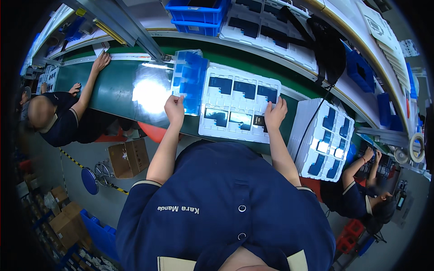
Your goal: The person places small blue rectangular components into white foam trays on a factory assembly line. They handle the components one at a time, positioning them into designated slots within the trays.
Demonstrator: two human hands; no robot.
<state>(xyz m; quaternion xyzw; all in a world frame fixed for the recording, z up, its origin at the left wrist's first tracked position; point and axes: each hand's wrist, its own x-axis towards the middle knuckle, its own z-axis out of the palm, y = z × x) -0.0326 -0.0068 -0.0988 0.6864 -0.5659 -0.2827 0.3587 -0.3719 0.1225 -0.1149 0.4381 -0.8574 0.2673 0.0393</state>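
A white moulded tray [242,105] lies on the green bench before me, with flat black parts [244,90] in its compartments. My right hand [276,113] is at the tray's right edge, its thumb over the rim and its fingers bent around the side. Beside the thumb, in the near right compartment, a black piece [259,120] with pale markings shows partly. To the tray's left lies a blue translucent plastic sheet [193,81] with darker blue patches. My left hand [175,109] is closed at that sheet's left edge, thumb and fingers pinched together there.
On the right, a stack of white trays [323,137] holds more black parts. A black cable [312,122] hangs across it. Clear film [151,90] glares on the left. Blue bins [199,28] and trays line the shelf above. Co-workers [63,113] sit on both sides.
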